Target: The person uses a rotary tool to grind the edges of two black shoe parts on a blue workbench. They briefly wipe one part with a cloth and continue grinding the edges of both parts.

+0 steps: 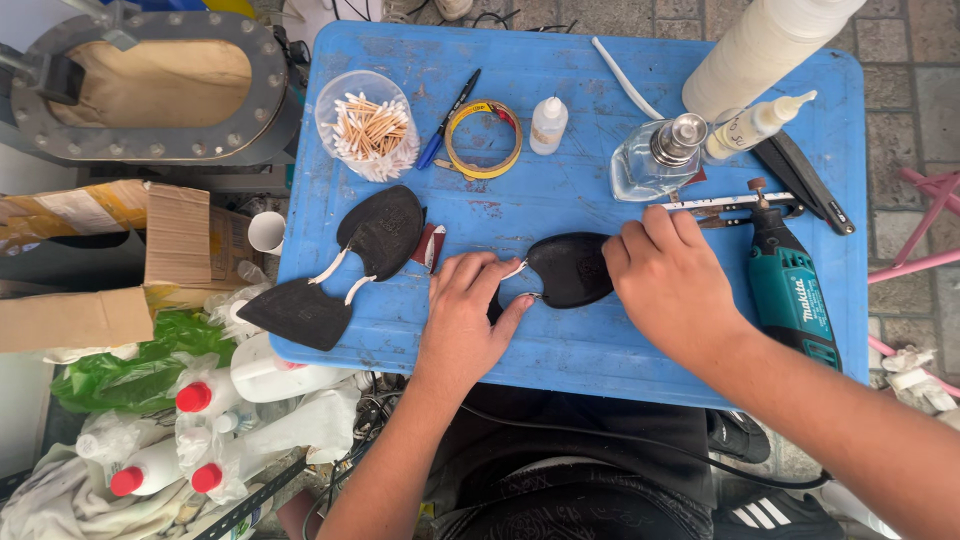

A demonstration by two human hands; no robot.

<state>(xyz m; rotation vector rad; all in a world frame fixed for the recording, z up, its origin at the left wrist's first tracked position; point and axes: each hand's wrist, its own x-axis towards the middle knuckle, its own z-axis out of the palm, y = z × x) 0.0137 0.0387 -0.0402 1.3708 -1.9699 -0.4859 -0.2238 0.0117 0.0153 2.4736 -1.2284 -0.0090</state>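
You are looking down at a blue bench [600, 350] with both hands at work near its front edge. Your right hand [672, 285] lies curled over the right end of a black sole piece [568, 268], pressing it flat to the bench. Your left hand [462, 318] sits just to its left, fingers bent, the fingertips pinching at a thin white strip [514, 270] that sticks out from the piece's left edge. Neither hand lifts anything clear of the bench.

To the left lie two more black sole pieces [345, 265], touching, with white strips between them. Behind them stands a clear tub of cotton swabs [368, 127], then a blue pen [449, 118], a yellow tape roll [484, 140] and a small white bottle [548, 125]. To the right are a glass bottle [655, 160], a nozzle bottle [755, 125] and a teal rotary tool [790, 290], just beside your right hand.

The step in hand looks like seating or freeing the strip at the piece's edge. The next move seems to call for a firm hold-down from your right hand while your left works the strip with a fine, steady pinch, so the piece does not slide.
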